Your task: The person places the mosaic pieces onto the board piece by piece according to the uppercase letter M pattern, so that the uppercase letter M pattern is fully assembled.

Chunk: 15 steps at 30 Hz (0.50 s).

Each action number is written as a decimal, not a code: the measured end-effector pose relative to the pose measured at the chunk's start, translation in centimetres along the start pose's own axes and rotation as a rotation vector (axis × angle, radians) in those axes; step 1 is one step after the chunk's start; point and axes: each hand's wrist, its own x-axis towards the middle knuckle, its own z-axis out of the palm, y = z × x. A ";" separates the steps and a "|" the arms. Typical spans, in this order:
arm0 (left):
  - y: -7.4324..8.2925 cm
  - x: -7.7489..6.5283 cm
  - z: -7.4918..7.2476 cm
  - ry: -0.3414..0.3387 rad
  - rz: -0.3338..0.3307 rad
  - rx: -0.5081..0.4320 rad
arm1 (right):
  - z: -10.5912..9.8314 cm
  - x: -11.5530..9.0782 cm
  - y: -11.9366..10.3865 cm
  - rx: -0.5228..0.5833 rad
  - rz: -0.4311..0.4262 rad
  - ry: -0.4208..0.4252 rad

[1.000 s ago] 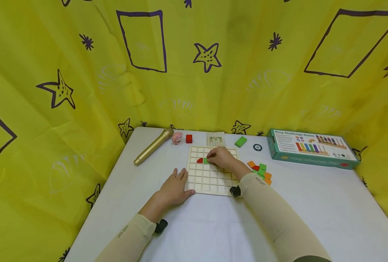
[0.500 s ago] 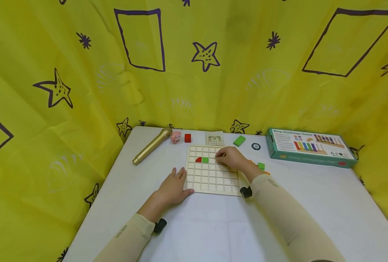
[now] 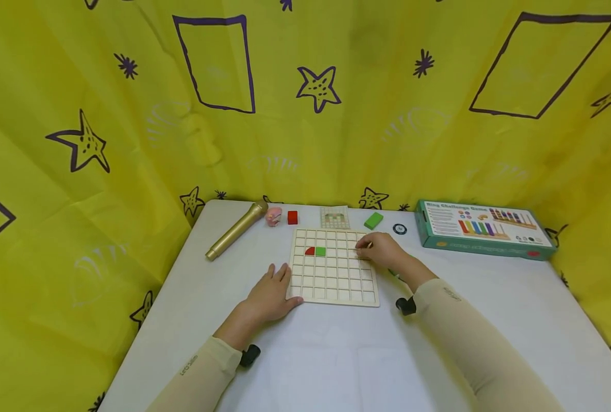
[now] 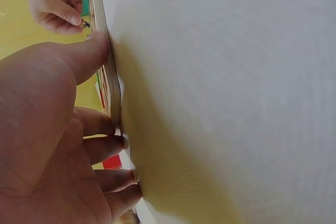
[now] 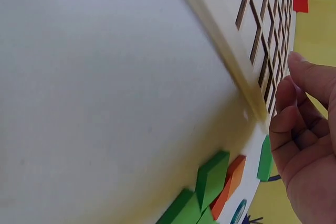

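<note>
My left hand (image 3: 269,294) lies at the left edge of a pale wooden grid board (image 3: 336,280), fingers and thumb extended against its rim. In the left wrist view the fingertips of that left hand (image 4: 63,114) touch the board's side near the tabletop. A red quarter-round piece (image 3: 311,251) and a green square piece (image 3: 320,252) sit side by side in upper left cells. Over the board's right edge hovers my right hand (image 3: 385,252), fingers loosely bent. Nothing shows between the thumb and fingers of this right hand (image 5: 307,129) in the right wrist view.
Green pieces (image 5: 212,179) and orange pieces (image 5: 236,174) lie right of the board, mostly hidden under my right forearm in the head view. Behind stand a gold microphone (image 3: 236,230), pink figure (image 3: 274,216), red block (image 3: 292,217), pattern card (image 3: 334,217), green block (image 3: 374,221) and game box (image 3: 485,229).
My right hand has left the green square piece and moved right across the board to its right edge. The left hand stays at the board's left edge.
</note>
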 end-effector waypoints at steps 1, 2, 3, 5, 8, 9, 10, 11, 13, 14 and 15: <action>0.0 0.0 0.0 0.006 0.002 -0.002 | -0.1 -0.1 0.2 0.000 0.002 0.001; 0.0 0.0 0.0 0.006 0.003 0.000 | -0.3 -0.2 0.4 0.000 0.007 0.003; -0.1 0.0 0.0 0.007 0.003 0.001 | -0.4 -0.3 0.6 -0.002 0.012 0.008; -0.1 -0.1 0.0 0.010 0.003 -0.001 | -0.6 -0.5 1.0 -0.006 0.015 0.015; 0.0 -0.1 0.0 0.010 0.001 -0.001 | -1.0 -0.8 1.6 -0.012 0.019 0.020; 0.0 -0.1 0.0 0.011 0.000 -0.003 | -1.1 -0.9 1.8 -0.014 0.021 0.023; 0.0 -0.1 -0.1 0.011 0.000 -0.005 | -1.3 -1.1 2.0 -0.012 0.025 0.026; 0.0 -0.1 -0.1 0.010 0.000 -0.005 | -1.4 -1.2 2.2 -0.010 0.029 0.026; 0.0 -0.2 -0.2 0.012 0.000 -0.007 | -1.6 -1.4 2.5 -0.008 0.036 0.028; 0.1 -0.2 -0.2 0.013 0.001 -0.009 | -1.7 -1.6 2.7 -0.002 0.041 0.029; 0.1 -0.2 -0.2 0.014 0.001 -0.010 | -1.8 -1.6 2.9 -0.002 0.045 0.029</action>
